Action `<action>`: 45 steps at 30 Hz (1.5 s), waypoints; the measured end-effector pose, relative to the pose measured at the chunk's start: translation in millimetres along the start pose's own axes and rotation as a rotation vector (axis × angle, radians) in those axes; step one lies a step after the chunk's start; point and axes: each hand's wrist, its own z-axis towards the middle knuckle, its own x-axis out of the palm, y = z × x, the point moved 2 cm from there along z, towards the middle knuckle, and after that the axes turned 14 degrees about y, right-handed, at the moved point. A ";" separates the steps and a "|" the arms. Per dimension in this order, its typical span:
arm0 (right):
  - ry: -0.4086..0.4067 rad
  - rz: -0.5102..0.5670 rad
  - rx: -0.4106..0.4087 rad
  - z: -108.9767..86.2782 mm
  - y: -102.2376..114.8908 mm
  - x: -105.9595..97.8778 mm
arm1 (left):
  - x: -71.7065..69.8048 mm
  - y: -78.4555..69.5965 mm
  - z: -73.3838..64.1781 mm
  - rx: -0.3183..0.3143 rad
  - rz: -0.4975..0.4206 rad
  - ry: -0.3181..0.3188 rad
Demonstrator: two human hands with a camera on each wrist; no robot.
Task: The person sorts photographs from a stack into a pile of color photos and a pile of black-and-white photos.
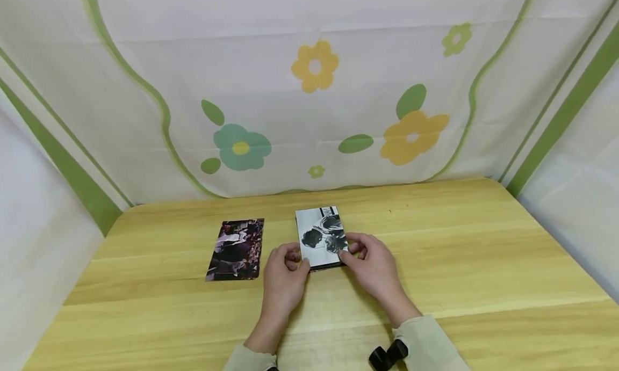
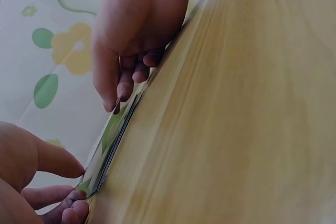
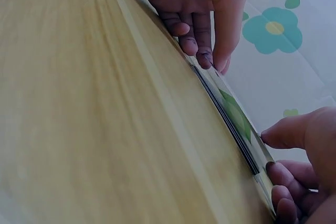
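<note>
A black-and-white photo card (image 1: 314, 226) with two people on it lies uppermost over a small stack of cards, whose dark edges (image 3: 226, 116) show in the right wrist view. My left hand (image 1: 284, 277) pinches the card at its near left corner, thumb on top and fingers curled at the side. At the near right corner my right hand (image 1: 374, 264) does likewise, its thumb over the picture's edge. Seen edge-on in the left wrist view, a light strip with a green patch (image 2: 109, 129) shows between the thumbs, above the dark edges.
Left of the stack a dark, colourful photo card (image 1: 237, 248) lies flat on the wooden table (image 1: 483, 263). A white cloth (image 1: 271, 49) with printed flowers hangs behind the table's far edge. Near the right sleeve is a black device (image 1: 388, 355).
</note>
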 end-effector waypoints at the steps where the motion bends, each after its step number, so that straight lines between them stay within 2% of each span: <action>1: 0.003 0.016 0.005 -0.2 -0.4 0.3 | 0.1 0.2 0.0 -0.002 -0.006 0.002; 8: 0.012 0.072 0.010 -1.6 -2.3 0.4 | 0.6 0.2 0.2 -0.017 -0.036 0.011; 17: 0.010 0.127 -0.003 -3.2 0.0 0.3 | -1.9 -1.4 -1.0 -0.034 -0.125 0.005; 24: -0.004 0.187 0.009 -4.8 0.0 1.4 | -2.8 -0.7 -1.7 -0.044 -0.115 0.026; 31: 0.000 0.175 0.001 -4.6 0.3 0.1 | -2.6 -0.6 1.5 -0.030 -0.093 0.025; 45: -0.004 0.175 -0.028 -3.6 -1.1 0.6 | -4.6 -0.1 3.0 -0.019 -0.122 0.015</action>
